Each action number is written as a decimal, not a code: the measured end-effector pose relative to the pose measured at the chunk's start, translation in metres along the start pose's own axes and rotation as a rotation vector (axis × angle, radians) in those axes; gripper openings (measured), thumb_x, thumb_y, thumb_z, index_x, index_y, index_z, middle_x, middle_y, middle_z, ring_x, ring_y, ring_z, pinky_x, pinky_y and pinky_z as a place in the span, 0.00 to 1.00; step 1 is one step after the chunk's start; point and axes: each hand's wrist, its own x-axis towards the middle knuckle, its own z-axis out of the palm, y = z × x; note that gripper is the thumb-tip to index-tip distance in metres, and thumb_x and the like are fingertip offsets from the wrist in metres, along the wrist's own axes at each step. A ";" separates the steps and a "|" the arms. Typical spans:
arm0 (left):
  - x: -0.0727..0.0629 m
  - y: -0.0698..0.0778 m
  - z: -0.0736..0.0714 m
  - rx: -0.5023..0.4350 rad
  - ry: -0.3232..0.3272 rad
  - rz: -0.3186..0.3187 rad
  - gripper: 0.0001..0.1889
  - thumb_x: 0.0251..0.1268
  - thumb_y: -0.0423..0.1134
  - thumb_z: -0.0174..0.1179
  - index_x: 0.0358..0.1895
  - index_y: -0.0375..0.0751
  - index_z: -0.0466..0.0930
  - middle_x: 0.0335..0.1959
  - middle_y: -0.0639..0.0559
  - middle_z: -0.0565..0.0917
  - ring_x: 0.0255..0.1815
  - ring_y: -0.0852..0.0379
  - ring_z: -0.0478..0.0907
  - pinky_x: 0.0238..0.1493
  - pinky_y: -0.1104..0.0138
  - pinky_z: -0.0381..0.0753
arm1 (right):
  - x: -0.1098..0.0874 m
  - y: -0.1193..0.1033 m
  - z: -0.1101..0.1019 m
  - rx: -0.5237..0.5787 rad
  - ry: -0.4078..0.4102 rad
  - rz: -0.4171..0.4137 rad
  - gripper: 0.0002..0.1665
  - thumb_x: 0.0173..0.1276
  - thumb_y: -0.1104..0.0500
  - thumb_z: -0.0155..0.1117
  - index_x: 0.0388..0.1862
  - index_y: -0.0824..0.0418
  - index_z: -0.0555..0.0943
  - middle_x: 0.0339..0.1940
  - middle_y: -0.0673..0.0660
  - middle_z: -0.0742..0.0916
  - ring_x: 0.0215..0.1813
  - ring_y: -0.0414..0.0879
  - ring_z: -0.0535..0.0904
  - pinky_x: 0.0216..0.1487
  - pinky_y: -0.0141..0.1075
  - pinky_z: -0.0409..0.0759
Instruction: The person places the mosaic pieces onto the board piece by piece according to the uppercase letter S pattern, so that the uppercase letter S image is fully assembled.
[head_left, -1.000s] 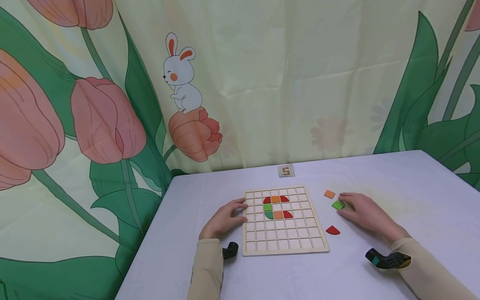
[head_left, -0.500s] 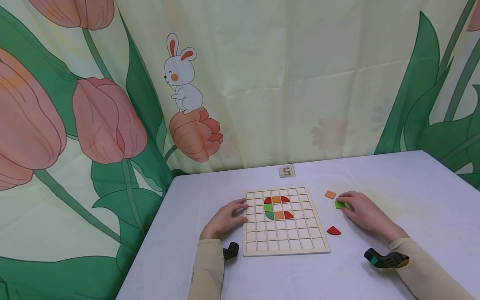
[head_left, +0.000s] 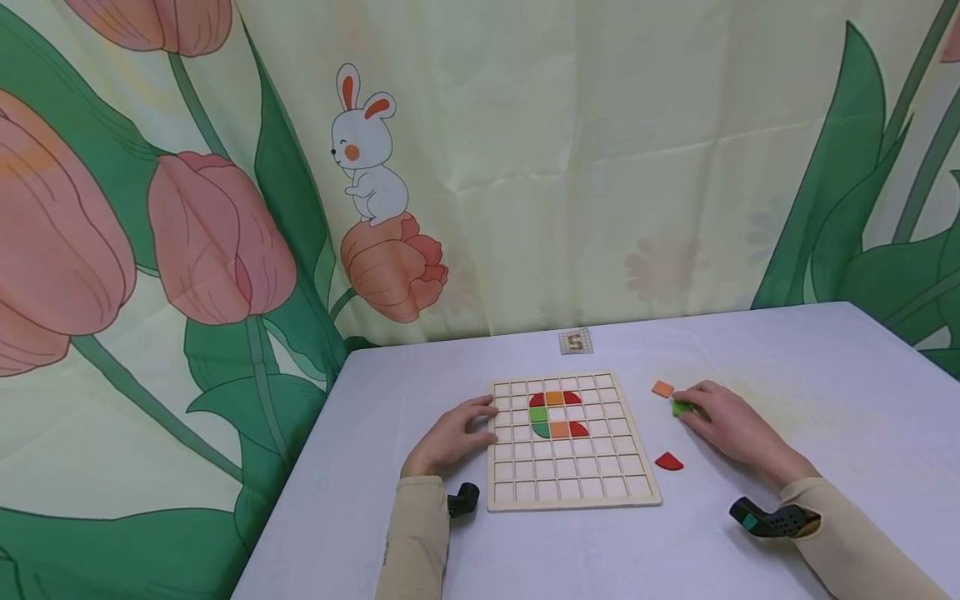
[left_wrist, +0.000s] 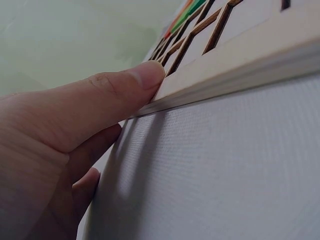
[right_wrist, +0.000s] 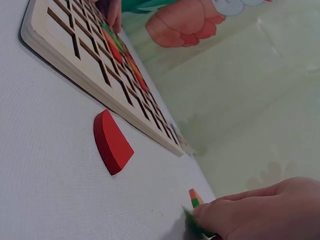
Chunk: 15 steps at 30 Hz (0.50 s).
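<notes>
My left hand (head_left: 448, 437) rests at the left edge of a wooden grid board (head_left: 577, 505), thumb (left_wrist: 147, 75) on its rim and the other fingers loosely spread. Red, orange and green pieces sit in some of the board's cells, forming a C-like shape. To the right of the board, my right hand (head_left: 731, 425) pinches a green square tile (head_left: 681, 408) between thumb and fingers; in the right wrist view the tile looks tilted and is partly hidden. An orange square tile (head_left: 662, 389) lies just beyond those fingertips. Nearer me is a red quarter-round piece (head_left: 669, 462), flat on the cloth.
A small card (head_left: 575, 341) with a gridded pattern lies behind the board, near the table's far edge. White cloth covers the table (head_left: 847, 375). A printed curtain (head_left: 525, 167) hangs close behind it. Each wrist carries a black device (head_left: 772, 518).
My right hand's fingertips have closed around the green tile and shifted it slightly, so less of it shows now. The left hand and the board keep their places.
</notes>
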 end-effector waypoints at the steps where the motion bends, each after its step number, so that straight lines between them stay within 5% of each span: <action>1: 0.000 0.000 0.000 0.000 0.001 0.002 0.24 0.63 0.43 0.67 0.62 0.43 0.78 0.73 0.54 0.67 0.75 0.51 0.57 0.74 0.54 0.59 | 0.000 0.000 0.000 0.000 0.007 0.003 0.20 0.65 0.65 0.65 0.55 0.73 0.80 0.46 0.66 0.81 0.50 0.62 0.77 0.51 0.58 0.79; 15: 0.000 0.001 -0.001 0.020 -0.009 0.011 0.24 0.62 0.42 0.68 0.61 0.43 0.78 0.72 0.53 0.67 0.75 0.50 0.58 0.74 0.55 0.59 | -0.002 -0.008 -0.003 0.051 0.064 -0.037 0.21 0.67 0.66 0.64 0.58 0.71 0.78 0.50 0.66 0.80 0.53 0.62 0.76 0.54 0.60 0.77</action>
